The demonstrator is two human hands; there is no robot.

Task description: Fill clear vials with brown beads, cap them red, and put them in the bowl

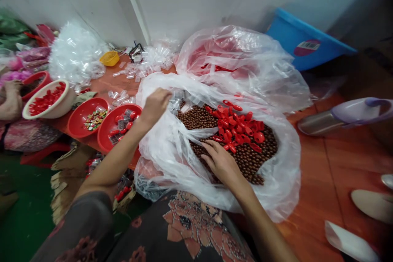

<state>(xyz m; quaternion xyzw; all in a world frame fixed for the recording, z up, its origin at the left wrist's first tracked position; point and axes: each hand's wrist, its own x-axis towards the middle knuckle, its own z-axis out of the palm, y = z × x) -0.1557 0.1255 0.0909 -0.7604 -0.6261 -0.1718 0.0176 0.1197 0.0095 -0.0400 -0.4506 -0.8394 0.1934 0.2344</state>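
Hands number two at one white bag.

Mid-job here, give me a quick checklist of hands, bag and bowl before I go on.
1. Plastic bag open: ok, its mouth is spread around the brown balls.
2. Right hand open: ok, fingers spread at the brown balls.
3. Left hand empty: cannot tell, its fingers are curled and blurred.
4. Red plastic spoons near the right hand: ok, heaped just beyond its fingers.
5. Brown balls fully uncovered: not ok, the spoons lie over part of them.
6. Nearest red bowl in full view: not ok, the left forearm hides part of it.
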